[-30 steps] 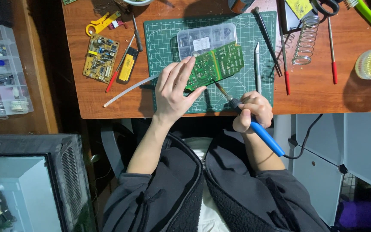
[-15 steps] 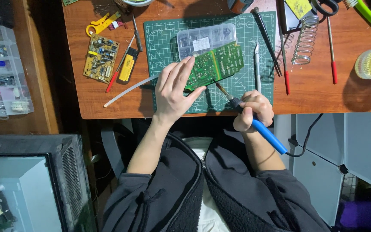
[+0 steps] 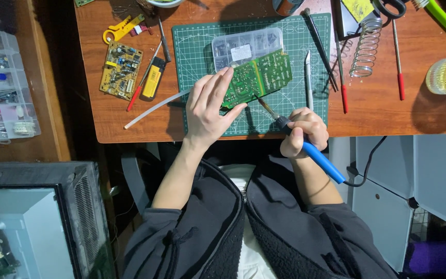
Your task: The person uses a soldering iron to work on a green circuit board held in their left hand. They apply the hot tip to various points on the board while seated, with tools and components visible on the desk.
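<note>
Gripping green circuit board (image 3: 258,77) edge-hidden under left hand (image 3: 210,111), right hand (image 3: 305,132) clenching soldering iron (image 3: 305,144), tip obscured

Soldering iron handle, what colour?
Blue, with a black collar near the tip, on the soldering iron in the right hand. Head view shows it.

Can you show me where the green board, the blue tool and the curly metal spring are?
green circuit board (image 3: 264,75): head view, middle of its green face.
blue soldering iron (image 3: 322,160): head view, on the blue handle below the right hand.
metal spring stand (image 3: 366,47): head view, middle of the coil.
</note>
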